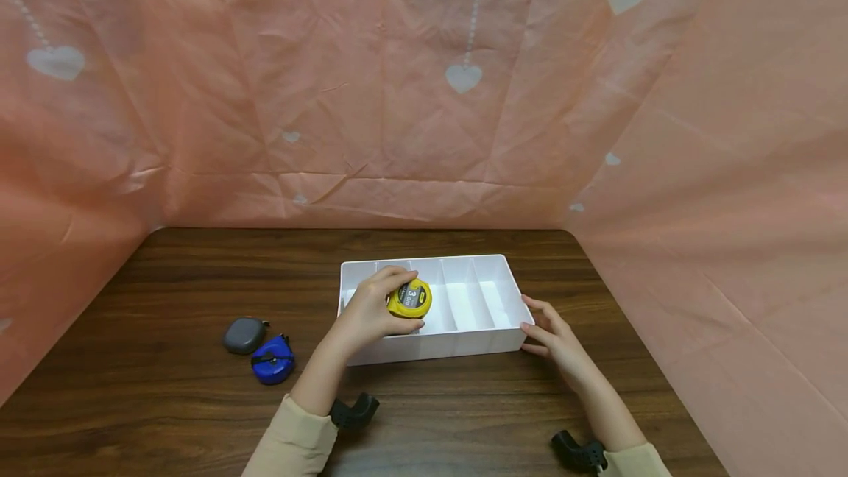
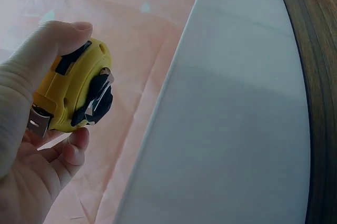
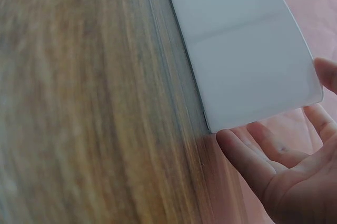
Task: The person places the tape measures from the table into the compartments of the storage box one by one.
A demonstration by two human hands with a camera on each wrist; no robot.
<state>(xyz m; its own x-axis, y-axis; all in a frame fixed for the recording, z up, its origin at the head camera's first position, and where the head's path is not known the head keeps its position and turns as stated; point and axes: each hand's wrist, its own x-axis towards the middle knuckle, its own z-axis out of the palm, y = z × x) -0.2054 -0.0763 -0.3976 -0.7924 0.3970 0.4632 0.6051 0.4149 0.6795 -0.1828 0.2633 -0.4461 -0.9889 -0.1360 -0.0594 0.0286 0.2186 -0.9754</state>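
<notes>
yellow tape measure (image 1: 411, 299) in left hand (image 1: 371, 309); right hand (image 1: 556, 338) touches white box (image 1: 437, 347)

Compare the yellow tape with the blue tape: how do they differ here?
The yellow tape is held over the tray by the left hand; the blue tape lies on the table. The yellow tape shows a printed label with a "3"; the blue tape has a black band across it. Both have compact, rounded cases.

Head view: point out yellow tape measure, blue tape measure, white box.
Yellow tape measure (image 1: 411, 299), head view, label face.
Blue tape measure (image 1: 274, 369), head view, casing.
White box (image 1: 440, 346), head view, front wall.
</notes>
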